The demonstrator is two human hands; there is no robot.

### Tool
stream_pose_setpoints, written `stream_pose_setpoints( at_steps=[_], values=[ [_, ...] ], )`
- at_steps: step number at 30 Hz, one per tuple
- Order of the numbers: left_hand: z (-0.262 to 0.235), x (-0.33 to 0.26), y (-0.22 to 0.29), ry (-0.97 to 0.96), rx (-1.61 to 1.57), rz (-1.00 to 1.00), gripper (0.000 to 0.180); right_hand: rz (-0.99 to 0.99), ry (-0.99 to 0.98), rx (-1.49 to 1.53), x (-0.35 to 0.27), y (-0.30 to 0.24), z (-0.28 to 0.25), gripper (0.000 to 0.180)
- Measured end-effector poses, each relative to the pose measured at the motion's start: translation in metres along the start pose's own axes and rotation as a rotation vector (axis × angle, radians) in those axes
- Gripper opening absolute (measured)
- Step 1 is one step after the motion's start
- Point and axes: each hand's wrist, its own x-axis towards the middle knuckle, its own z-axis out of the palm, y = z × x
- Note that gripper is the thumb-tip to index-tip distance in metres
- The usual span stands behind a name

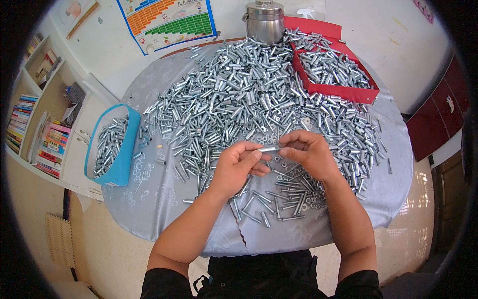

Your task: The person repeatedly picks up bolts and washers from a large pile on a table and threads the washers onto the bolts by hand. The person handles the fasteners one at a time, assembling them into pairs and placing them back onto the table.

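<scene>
Above heaped table (164, 199), left hand (236, 167) and right hand (308, 152) grips pinched on shiny silver sleeve (269, 149)

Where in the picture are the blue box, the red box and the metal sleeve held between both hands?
blue box (125, 149): head view, its right outer wall.
red box (343, 91): head view, its front wall.
metal sleeve (269, 149): head view, its middle, between the fingertips.

Left hand (238, 167), right hand (307, 152): fingertips pinched together

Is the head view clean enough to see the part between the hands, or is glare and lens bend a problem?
Head view: the metal sleeve between left hand and right hand is sharp; glints speckle the sleeve pile; the table edge bows, corners are black.
</scene>
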Motion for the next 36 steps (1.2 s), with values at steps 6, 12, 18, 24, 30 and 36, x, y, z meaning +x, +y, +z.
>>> stream_pose_setpoints(
  at_steps=[6,12,18,24,30,36],
  values=[
    [0.0017,-0.0001,0.0018,0.006,0.004,-0.013,0.022,-0.01,-0.016,0.055,0.0005,0.0044,0.0003,0.02],
    [0.0012,-0.0004,-0.0013,-0.032,0.04,-0.032,0.024,-0.024,-0.003,0.043,0.0008,0.0059,0.0006,0.021],
    [0.0,0.0006,-0.0005,0.001,0.012,-0.012,0.024,-0.049,0.034,0.012,-0.0001,0.0024,0.0027,0.022],
    [0.0012,0.0004,0.0,0.002,-0.004,-0.003,0.024,-0.038,0.004,0.026,-0.0006,0.0033,0.003,0.021],
    [0.001,-0.0008,0.001,-0.028,0.046,-0.011,0.024,-0.04,-0.032,0.024,-0.0004,0.0047,0.0033,0.018],
    [0.0041,-0.0026,-0.0006,-0.035,0.126,-0.011,0.029,-0.051,-0.057,0.03,-0.0003,0.0048,0.004,0.017]
  ],
)
